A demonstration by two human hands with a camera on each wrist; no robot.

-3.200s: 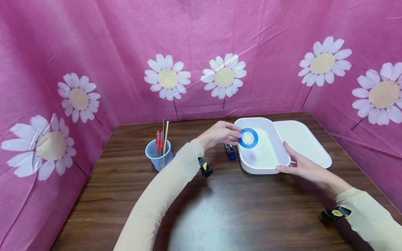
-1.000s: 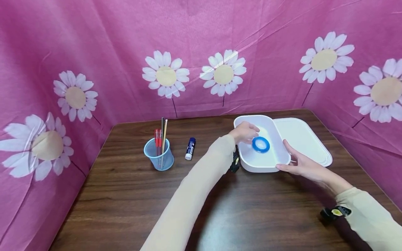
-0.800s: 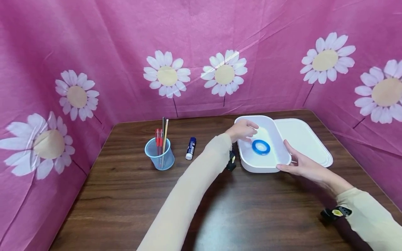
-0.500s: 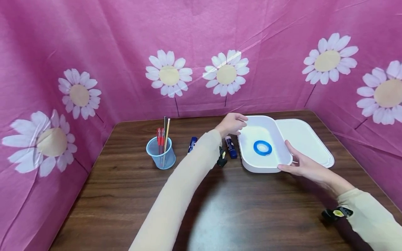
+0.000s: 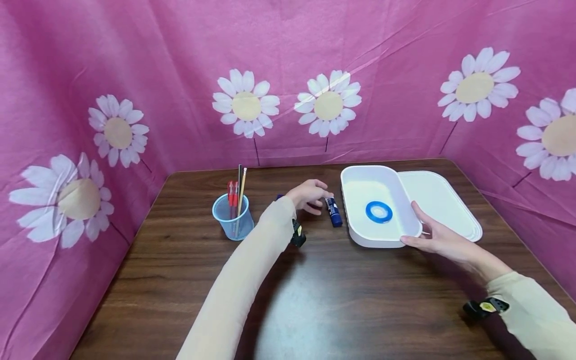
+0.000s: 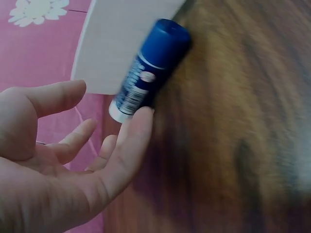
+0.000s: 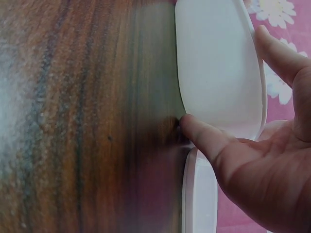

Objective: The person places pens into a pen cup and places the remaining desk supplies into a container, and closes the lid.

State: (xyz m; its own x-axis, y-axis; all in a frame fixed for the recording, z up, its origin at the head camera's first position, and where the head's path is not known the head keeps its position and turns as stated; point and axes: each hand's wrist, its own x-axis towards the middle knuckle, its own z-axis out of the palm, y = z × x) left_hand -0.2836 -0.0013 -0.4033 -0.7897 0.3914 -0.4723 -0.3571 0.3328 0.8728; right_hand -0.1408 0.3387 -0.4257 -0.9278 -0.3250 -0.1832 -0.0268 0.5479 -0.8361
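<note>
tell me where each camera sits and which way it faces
Head: worn on the head, facing forward and down at the table, white box and pen cup; left hand, right hand and sleeves show.
Left wrist: on that wrist, facing a blue glue stick; the left hand shows.
Right wrist: on that wrist, facing the white box; the right hand shows.
Head and left wrist share that glue stick.

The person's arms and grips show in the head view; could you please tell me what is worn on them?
The long sleeves are plain cream. At each one's end sits a small black device with a yellow mark. The left grip and right grip are bare.
</note>
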